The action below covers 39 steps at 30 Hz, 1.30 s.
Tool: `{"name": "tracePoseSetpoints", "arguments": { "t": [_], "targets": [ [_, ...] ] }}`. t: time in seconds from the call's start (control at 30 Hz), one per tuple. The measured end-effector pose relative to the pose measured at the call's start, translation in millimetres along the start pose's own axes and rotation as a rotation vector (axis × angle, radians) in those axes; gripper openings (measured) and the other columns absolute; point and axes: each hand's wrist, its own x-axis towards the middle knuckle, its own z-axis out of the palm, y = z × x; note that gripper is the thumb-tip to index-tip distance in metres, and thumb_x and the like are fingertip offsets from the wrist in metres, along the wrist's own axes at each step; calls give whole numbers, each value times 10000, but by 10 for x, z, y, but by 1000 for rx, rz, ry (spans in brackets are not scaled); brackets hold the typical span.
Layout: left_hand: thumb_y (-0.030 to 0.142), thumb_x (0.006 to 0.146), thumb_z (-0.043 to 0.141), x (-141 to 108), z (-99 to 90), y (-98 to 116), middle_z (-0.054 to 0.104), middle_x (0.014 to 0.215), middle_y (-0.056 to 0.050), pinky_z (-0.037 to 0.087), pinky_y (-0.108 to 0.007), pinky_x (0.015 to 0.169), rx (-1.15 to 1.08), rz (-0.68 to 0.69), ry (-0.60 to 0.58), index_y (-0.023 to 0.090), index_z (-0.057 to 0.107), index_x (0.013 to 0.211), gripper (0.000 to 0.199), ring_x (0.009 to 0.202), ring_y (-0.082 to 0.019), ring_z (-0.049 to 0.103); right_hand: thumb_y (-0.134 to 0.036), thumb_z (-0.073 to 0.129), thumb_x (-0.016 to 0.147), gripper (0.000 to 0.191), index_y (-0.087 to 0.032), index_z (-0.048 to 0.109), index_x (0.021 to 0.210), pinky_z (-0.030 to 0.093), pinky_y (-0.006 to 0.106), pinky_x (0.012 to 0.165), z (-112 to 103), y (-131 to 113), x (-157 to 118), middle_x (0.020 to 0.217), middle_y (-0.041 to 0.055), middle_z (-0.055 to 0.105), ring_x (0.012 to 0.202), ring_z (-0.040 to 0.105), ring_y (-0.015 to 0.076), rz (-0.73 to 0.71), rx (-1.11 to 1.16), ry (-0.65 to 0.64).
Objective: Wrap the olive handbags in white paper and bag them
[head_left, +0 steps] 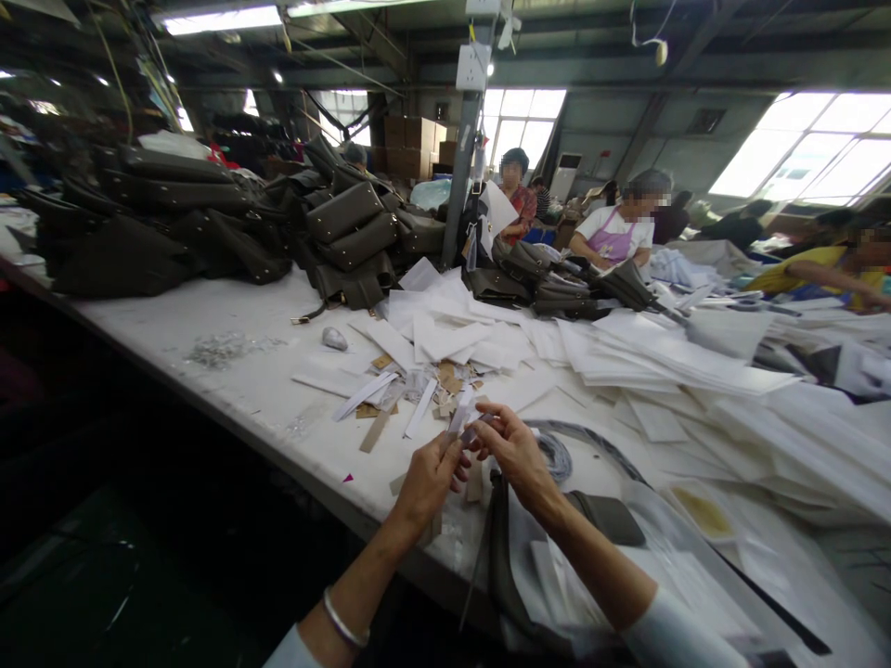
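Observation:
My left hand [432,475] is closed, thumb and fingers pinching one end of a small greyish strip [474,430]. From the other side my right hand [513,453] pinches the same strip, its index finger stretched along the top. What the strip is made of I cannot make out. Just behind my fingers lie white paper strips [419,408] and brown card scraps [449,376]. Below my right forearm is a dark bag [502,557] with white wrapping sheets [577,580], near a coil of grey cord [555,458].
Dark bags [355,227] are heaped along the far left of the white table [237,380]. Small clear pieces [226,350] lie in a pile there. Stacked white sheets [654,357] cover the right side. A metal post [465,167] rises behind; several people work beyond the table.

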Motion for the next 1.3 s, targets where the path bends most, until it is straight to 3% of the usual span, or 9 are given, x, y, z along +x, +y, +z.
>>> {"name": "tracePoseSetpoints", "arguments": {
  "t": [0.1,0.2,0.33,0.53,0.6,0.77,0.93,1.13,1.3],
  "targets": [
    [485,951,416,-48,7,5,633,750,-26,478,-264,590,291,154,101,186,632,972,370,616,-145,607,-449,723,723,412,-162,613,997,501,271,553,-5,-13,20,727,15,685,629,650,164,65,45,36],
    [443,962,402,-58,8,5,642,756,-28,477,-263,601,353,173,116,193,637,994,344,634,-149,612,-424,736,709,383,-165,637,972,509,270,587,-13,-31,22,777,27,696,656,654,157,81,98,-2],
    [543,928,421,-24,-4,8,645,762,-35,496,-252,515,149,51,38,168,617,1078,449,631,-167,638,-332,673,738,321,-166,658,1012,502,264,616,-6,-33,-6,922,57,716,702,656,150,63,84,-44],
    [676,799,558,25,-53,-8,665,786,-52,557,-302,587,-177,-133,-6,135,633,983,577,683,-187,667,-296,672,720,467,-207,631,1176,530,288,645,18,-34,-48,1116,77,701,762,671,167,52,111,-136],
    [662,777,606,28,-67,-13,675,809,-53,555,-291,601,-272,-184,-10,135,633,994,571,715,-186,672,-311,682,727,480,-221,630,1195,535,295,648,16,-39,-66,1124,71,700,777,674,173,35,115,-152],
    [584,740,701,14,-97,13,689,847,-59,550,-275,602,-493,-261,-52,135,616,1015,534,709,-168,663,-313,679,748,544,-220,597,1277,533,304,683,-5,-23,-100,852,14,724,732,664,170,24,122,-159],
    [508,753,707,1,-96,49,706,915,-77,574,-313,662,-550,-288,-28,144,621,1032,467,770,-190,683,-295,702,723,530,-233,621,1243,541,306,685,5,-17,-119,1137,64,706,752,674,162,13,175,-127],
    [514,775,649,68,-128,21,718,863,-63,563,-334,698,-426,-190,162,162,625,915,380,768,-209,694,-362,719,741,494,-200,626,1199,576,389,777,-15,-41,-109,1148,99,694,815,709,212,-5,196,-39],
    [456,890,497,59,-249,20,708,760,-29,532,-306,672,102,50,321,202,584,899,269,684,-195,691,-399,740,730,394,-189,680,1058,515,264,491,-164,55,47,933,71,725,654,688,187,67,-41,62]
  ]
}}
